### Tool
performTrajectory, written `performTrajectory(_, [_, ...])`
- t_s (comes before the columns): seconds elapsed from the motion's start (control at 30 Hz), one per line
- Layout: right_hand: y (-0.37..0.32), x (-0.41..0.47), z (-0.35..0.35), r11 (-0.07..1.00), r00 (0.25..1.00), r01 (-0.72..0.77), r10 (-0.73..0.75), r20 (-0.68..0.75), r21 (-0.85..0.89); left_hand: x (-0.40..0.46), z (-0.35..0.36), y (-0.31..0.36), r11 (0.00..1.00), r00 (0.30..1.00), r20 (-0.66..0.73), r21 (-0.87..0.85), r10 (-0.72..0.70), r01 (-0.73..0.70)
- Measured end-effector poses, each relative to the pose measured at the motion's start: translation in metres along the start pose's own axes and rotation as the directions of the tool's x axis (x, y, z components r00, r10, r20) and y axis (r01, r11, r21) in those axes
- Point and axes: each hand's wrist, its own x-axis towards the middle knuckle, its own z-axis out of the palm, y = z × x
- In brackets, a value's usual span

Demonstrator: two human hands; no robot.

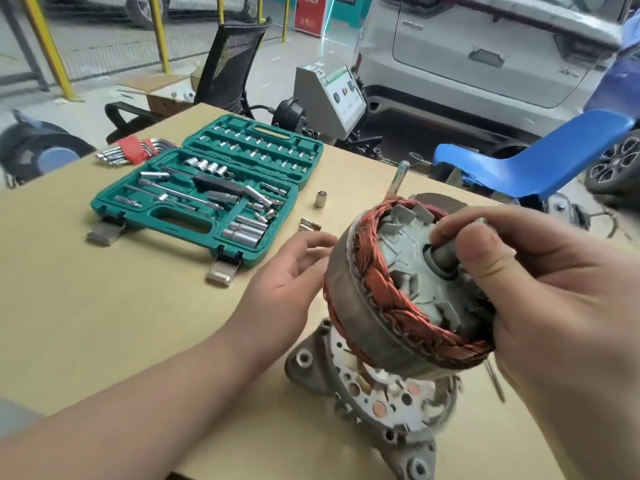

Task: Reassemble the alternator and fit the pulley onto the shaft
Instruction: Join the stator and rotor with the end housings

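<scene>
Right hand (512, 282) is seen curled over the top of the alternator's copper-wound ring (391, 296), its thumb and fingers pinching the stub of the shaft (443, 258) that sticks out of the grey core (412, 271). By that grip the core is presumably kept centred inside the ring while the pieces are tilted toward the camera. Left hand (287, 275) is held open beside the ring, fingers relaxed and reaching toward its metal band; whether the fingertips actually touch it cannot be told, since the edge is blurred there.

Beneath the ring, the grey end housing (349, 372) with its plate of holes and copper contacts is rested on the table (104, 306), so the weight is carried from below and the upper parts can be lined up over it. No pulley can be picked out with any certainty.

Further back, an opened green socket case (207, 192) is laid within easy reach, with a loose socket (321, 198) and small bits (310, 224) set just beside it and a set of hex keys (133, 150) at the table's far edge.
</scene>
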Motion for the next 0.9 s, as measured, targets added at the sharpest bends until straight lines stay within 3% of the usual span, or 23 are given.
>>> performTrajectory(0.03, [0.005, -0.024, 0.001, 0.995, 0.993, -0.096, 0.099, 0.067, -0.04, -0.001, -0.002, 0.001, 0.999, 1.0, 0.007, 0.041, -0.005, 0.005])
performTrajectory(0.07, [0.017, -0.015, -0.009, 0.997, 0.987, -0.068, 0.073, 0.143, -0.037, -0.004, -0.005, 0.002, 0.997, 1.0, 0.02, 0.074, -0.005, 0.003])
performTrajectory(0.2, [0.036, -0.031, -0.015, 0.995, 0.989, -0.072, 0.081, 0.125, -0.074, -0.043, -0.029, -0.002, 0.991, 1.0, 0.029, 0.131, -0.004, 0.0])
performTrajectory(0.33, [0.039, -0.046, -0.021, 0.988, 0.974, -0.075, 0.102, 0.203, -0.137, -0.089, -0.041, -0.005, 0.845, 0.984, 0.174, 0.532, -0.043, -0.057])
performTrajectory(0.4, [0.034, -0.047, -0.025, 0.987, 0.974, -0.068, 0.097, 0.203, -0.146, -0.094, -0.036, -0.008, 0.786, 0.964, 0.244, 0.614, -0.107, -0.068])
performTrajectory(0.57, [0.031, -0.052, -0.038, 0.983, 0.966, -0.065, 0.105, 0.238, -0.171, -0.084, -0.02, -0.012, 0.765, 0.944, 0.285, 0.641, -0.166, -0.059])
performTrajectory(0.73, [0.033, -0.063, -0.052, 0.987, 0.972, -0.083, 0.11, 0.206, -0.136, -0.067, -0.018, -0.016, 0.64, 0.905, 0.388, 0.744, -0.176, -0.194])
performTrajectory(0.9, [0.039, -0.065, -0.054, 0.981, 0.971, -0.181, 0.19, 0.145, -0.074, -0.048, -0.015, -0.014, 0.653, 0.893, 0.413, 0.729, -0.18, -0.205])
